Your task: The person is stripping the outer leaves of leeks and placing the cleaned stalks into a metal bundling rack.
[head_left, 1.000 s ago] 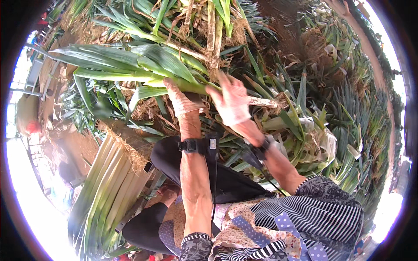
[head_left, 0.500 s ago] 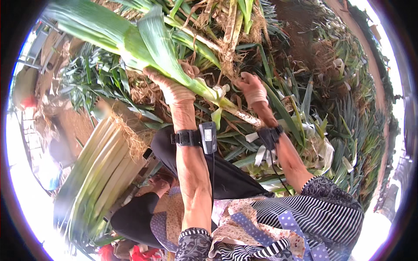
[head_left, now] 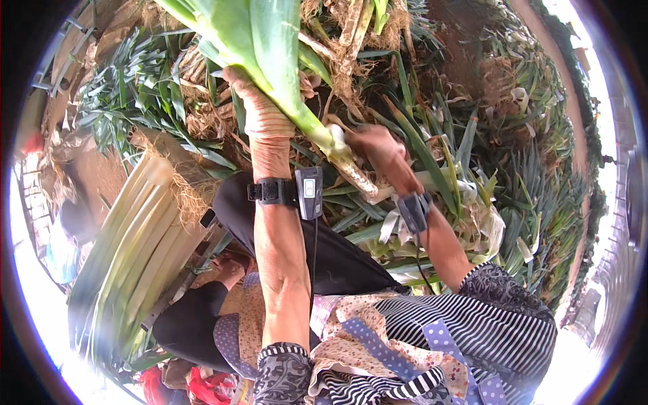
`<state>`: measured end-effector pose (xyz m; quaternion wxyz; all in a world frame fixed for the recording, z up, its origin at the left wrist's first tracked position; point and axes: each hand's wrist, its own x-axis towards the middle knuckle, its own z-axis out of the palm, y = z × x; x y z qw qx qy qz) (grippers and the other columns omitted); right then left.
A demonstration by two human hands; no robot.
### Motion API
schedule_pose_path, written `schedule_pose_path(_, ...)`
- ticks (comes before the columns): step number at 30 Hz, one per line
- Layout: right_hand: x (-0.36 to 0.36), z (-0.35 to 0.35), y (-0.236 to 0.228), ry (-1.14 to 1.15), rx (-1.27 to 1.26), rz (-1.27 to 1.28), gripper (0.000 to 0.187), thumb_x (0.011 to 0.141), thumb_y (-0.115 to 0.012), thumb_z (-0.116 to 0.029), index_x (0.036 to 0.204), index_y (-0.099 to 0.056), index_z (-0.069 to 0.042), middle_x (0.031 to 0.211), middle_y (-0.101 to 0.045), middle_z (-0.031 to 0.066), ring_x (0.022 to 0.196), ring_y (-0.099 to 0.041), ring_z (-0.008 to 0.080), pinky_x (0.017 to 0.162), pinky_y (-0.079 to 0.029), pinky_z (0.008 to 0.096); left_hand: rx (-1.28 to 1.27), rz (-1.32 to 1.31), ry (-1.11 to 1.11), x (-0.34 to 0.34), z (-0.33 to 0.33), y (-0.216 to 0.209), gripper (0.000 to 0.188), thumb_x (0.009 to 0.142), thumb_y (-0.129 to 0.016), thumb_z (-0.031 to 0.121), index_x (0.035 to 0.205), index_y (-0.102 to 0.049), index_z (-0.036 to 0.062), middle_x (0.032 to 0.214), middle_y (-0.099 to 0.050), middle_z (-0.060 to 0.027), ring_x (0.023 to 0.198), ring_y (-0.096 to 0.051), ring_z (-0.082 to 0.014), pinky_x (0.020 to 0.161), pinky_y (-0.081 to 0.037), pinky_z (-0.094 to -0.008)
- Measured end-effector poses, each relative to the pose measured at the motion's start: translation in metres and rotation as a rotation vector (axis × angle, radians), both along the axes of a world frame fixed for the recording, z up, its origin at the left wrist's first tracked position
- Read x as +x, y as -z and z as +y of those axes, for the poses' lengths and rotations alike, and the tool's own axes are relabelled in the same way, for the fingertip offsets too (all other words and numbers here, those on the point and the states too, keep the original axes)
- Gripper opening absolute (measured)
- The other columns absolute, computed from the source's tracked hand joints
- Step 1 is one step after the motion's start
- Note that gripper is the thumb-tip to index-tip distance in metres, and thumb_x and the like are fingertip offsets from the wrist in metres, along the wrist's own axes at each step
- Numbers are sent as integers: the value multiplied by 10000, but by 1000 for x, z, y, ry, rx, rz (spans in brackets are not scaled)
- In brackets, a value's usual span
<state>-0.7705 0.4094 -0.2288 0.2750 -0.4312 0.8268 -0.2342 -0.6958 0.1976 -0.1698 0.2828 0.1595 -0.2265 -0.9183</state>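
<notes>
A big leek (head_left: 297,111) slants across the upper middle, its broad green leaves at the top and its soiled pale stem pointing down to the right. My left hand (head_left: 260,108) is wrapped round it just below the leaves. Close beside the stem is my right hand (head_left: 379,147), its fingers curled and smeared by motion. A whitish, loosened bit of the leek's outer layer shows between the stem and those fingers. Whether the right fingers grip it cannot be made out.
Several cleaned leeks (head_left: 135,250) lie in a bundle at the left. Unpeeled leeks with dry roots (head_left: 347,64) are heaped beyond my hands. Stripped leaves and pale peelings (head_left: 482,233) lie at the right, before a long pile of leeks (head_left: 540,155).
The leek has tilted more upright, its leaves swinging right. My right hand has moved slightly left and down, close to the stem. The whole view has shifted a little.
</notes>
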Motion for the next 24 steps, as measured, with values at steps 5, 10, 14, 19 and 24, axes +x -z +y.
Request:
schedule_pose_path(5, 21, 93, 34, 393, 230, -402, 322, 810, -638, -257, 1062, -631, -57, 931, -645, 81, 829, -620, 174, 733, -499, 269, -124, 87, -12, -16, 5, 13, 847, 744, -386, 785, 1176, -472, 62, 912, -620, -83, 709, -628, -207, 487, -544, -343)
schedule_pose_path(10, 26, 60, -28, 569, -255, -83, 590, 720, -744, -256, 1222, -515, -47, 1171, -568, 160, 1064, -563, 256, 871, -479, 344, -167, -225, -139, -16, 2, 8, 884, 662, -429, 838, 1001, -550, 31, 662, -564, -101, 490, -551, -224, 424, -473, -360)
schedule_pose_path(14, 25, -15, -74, -41, -29, 209, 575, 708, -733, -298, 1186, -511, -70, 1073, -591, 173, 983, -573, 325, 805, -477, 389, -131, -175, -159, -20, 0, 10, 784, 719, -486, 760, 998, -551, 30, 666, -569, -94, 488, -548, -210, 437, -480, -338)
schedule_pose_path(19, 26, -12, -69, -140, 49, 225, 382, 803, -638, -337, 1077, -548, -86, 740, -627, 126, 689, -622, 322, 576, -471, 393, -85, -183, -94, -14, -1, 17, 631, 800, -555, 610, 1013, -553, 15, 749, -602, -89, 572, -592, -194, 476, -506, -316)
schedule_pose_path(24, 35, 34, -71, -370, 270, 339, 290, 901, -475, -397, 918, -489, -108, 571, -536, 95, 491, -561, 286, 425, -423, 366, 4, -281, -65, -18, 6, 11, 453, 865, -567, 449, 1061, -505, 45, 805, -623, -122, 520, -542, -183, 442, -459, -295)
